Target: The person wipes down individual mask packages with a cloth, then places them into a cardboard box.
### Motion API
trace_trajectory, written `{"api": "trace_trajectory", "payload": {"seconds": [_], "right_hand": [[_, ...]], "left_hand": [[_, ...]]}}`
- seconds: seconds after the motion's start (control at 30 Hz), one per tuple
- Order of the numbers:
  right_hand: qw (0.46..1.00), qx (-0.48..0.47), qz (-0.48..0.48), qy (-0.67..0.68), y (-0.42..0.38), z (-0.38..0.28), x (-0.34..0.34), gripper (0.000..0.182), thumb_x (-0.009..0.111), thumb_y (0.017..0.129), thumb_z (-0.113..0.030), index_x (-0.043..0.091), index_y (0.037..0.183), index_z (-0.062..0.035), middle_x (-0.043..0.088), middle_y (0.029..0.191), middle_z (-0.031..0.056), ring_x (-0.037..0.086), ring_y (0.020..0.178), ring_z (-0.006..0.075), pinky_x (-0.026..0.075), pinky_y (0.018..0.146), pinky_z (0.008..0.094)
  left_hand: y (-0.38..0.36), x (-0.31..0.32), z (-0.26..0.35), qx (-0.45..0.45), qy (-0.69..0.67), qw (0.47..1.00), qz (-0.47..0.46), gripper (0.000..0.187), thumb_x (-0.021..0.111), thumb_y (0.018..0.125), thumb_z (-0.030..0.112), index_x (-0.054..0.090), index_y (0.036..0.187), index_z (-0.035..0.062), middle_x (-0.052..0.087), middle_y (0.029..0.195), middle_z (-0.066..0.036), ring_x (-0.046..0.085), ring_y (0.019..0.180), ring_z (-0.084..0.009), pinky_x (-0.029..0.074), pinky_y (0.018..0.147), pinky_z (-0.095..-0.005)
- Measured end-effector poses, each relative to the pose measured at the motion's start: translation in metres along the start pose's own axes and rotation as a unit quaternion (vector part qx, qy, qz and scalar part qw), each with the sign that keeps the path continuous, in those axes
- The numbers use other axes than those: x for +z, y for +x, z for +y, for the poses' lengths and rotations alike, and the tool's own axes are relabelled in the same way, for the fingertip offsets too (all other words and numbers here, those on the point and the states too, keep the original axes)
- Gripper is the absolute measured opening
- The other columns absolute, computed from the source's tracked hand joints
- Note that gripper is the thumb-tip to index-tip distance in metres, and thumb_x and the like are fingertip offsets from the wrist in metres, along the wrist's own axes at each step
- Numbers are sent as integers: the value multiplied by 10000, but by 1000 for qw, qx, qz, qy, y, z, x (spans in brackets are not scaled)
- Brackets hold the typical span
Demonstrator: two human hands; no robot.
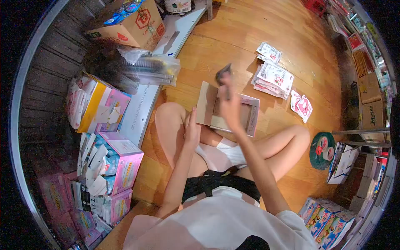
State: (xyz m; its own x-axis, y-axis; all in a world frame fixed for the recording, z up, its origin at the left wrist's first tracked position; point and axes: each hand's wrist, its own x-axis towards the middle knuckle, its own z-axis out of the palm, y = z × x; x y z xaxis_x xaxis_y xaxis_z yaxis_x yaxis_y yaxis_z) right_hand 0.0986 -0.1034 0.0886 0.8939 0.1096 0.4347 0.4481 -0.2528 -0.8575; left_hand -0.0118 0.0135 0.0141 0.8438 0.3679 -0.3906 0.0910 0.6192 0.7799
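Note:
An open cardboard box (253, 114) with a pink edge stands on the wooden floor in front of my crossed legs, its flap (205, 103) folded out to the left. My left hand (192, 132) is beside the flap, fingers stretched up along its edge. Over the box, my right hand (228, 98) is blurred by motion, closed around a dark object (223, 74) that is too smeared to name. To the right of the box lie stacked white and pink packets (273, 79), with a single pink packet (301, 106) nearer to me.
At the left are a large carton (137, 25), a plastic-wrapped bundle (152, 68) and pink boxes of packets (125, 162). A green round tray (316, 160) with tape rolls (328, 153) sits right of my knee. Shelves with cartons (372, 114) line the right side.

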Motion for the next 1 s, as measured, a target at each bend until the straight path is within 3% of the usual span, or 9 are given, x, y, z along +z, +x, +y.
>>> {"api": "trace_trajectory", "payload": {"seconds": [0.03, 0.1, 0.13, 0.2, 0.37, 0.53, 0.67, 0.77, 1.0], "right_hand": [[986, 80, -79, 120, -28, 18, 28, 390, 524, 931, -112, 491, 1304, -4, 503, 1350, 227, 413, 1328, 345, 281, 1113, 416], [995, -28, -88, -46, -63, 2, 52, 474, 525, 915, -82, 437, 1374, -8, 491, 1364, 219, 393, 1340, 346, 187, 1148, 466], [994, 5, -113, 10, -80, -7, 52, 473, 529, 914, -94, 438, 1370, -2, 491, 1362, 219, 377, 1347, 351, 160, 1151, 479], [977, 72, -160, 117, -106, -21, 49, 475, 537, 913, -118, 441, 1361, 11, 491, 1357, 219, 344, 1362, 362, 105, 1158, 507], [983, 57, -172, 2, -84, -5, 50, 456, 490, 957, -184, 434, 1367, 8, 455, 1382, 231, 300, 1372, 375, 132, 1162, 469], [991, 86, -73, 72, -13, 12, 57, 482, 462, 993, -235, 404, 1393, 26, 436, 1415, 217, 331, 1365, 338, 176, 1153, 393], [927, 259, -105, 249, -47, -4, 8, 539, 486, 994, -304, 399, 1395, 45, 487, 1372, 167, 423, 1281, 243, 308, 1073, 329], [840, 455, -57, 288, -61, -16, -57, 454, 516, 981, -278, 496, 1331, 11, 569, 1239, 98, 556, 1102, 162, 434, 946, 294], [950, 238, 41, 200, -31, -38, -118, 427, 499, 987, -270, 505, 1311, 9, 554, 1288, 136, 531, 1178, 227, 414, 992, 328]], "left_hand": [[0, 1, 1, 11, 56, 998, 26, 584, 448, 994, 415, 411, 1386, -16, 442, 1404, -113, 405, 1293, -199, 290, 1088, -314], [-6, 10, 6, 33, 164, 982, 83, 584, 457, 991, 426, 438, 1369, -19, 494, 1337, -101, 438, 1242, -185, 331, 1037, -287], [-17, 18, 24, -23, 118, 990, 77, 620, 377, 1013, 426, 324, 1445, -15, 326, 1501, -117, 305, 1378, -209, 239, 1133, -336], [3, -28, -23, -2, 98, 992, 81, 580, 392, 1008, 433, 378, 1410, 16, 393, 1419, -101, 365, 1317, -209, 293, 1085, -317], [-32, 16, 2, -13, 52, 996, 65, 550, 329, 1027, 408, 300, 1465, 76, 355, 1472, -63, 394, 1310, -198, 335, 1076, -318], [-33, 55, 27, 103, 265, 958, 36, 520, 355, 1033, 379, 540, 1248, -57, 550, 1254, -172, 474, 1203, -223, 370, 1024, -341], [-30, 71, 3, 239, 302, 923, -12, 495, 360, 1022, 319, 472, 1336, -47, 412, 1386, -264, 362, 1293, -397, 248, 1105, -441], [-43, 73, -3, 331, 506, 796, -16, 485, 423, 993, 307, 470, 1357, -10, 348, 1435, -238, 328, 1308, -417, 240, 1098, -493], [-24, 68, -40, 283, 477, 830, 60, 962, 751, 781, 318, 163, 1468, -10, 215, 1460, -324, 240, 1332, -490, 208, 1109, -536]]}}
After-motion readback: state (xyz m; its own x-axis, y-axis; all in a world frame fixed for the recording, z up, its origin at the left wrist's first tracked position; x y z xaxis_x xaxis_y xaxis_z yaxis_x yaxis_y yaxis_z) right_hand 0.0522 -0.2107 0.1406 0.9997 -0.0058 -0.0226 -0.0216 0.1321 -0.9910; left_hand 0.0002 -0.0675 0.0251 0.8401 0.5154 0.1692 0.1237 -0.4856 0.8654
